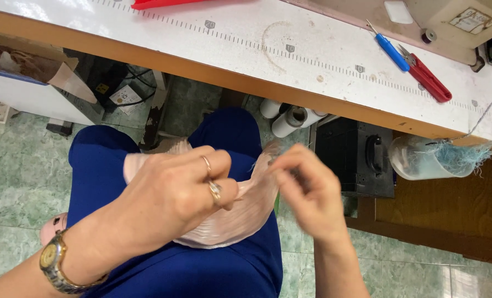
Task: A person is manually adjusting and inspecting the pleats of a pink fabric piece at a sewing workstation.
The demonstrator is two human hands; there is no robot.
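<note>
Green marbled floor tiles (20, 176) fill the lower ground, and above them, from nine o'clock across to three, runs a long white worktable (312, 60) with a printed ruler strip and a wooden front edge. Under it at three o'clock sits a black box with a handle (356, 157), and at ten o'clock an open cardboard box (31, 69). Blue trousers (218, 265) cover the person's lap at six o'clock, and on that lap lies the pale pink pleated fabric (229, 221), its upper part lifted between the two hands. The left hand (171, 201), wearing two rings and a wristwatch (55, 265), is curled closed over the cloth's left side, thumb and fingers pinching it. The right hand (306, 193) is blurred – its fingertips seem drawn together at the fabric's upper right edge, but whether they actually nip cloth or a thread I cannot tell. A clear plastic jar (422, 159) stuffed with teal thread scraps hangs at three o'clock; a blue seam ripper (390, 51) and red snips (429, 78) lie on the table at one o'clock. To handle this well, I judge the left pinch should keep the pleats taut – so the right fingers can work the edge cleanly without pulling folds open.
</note>
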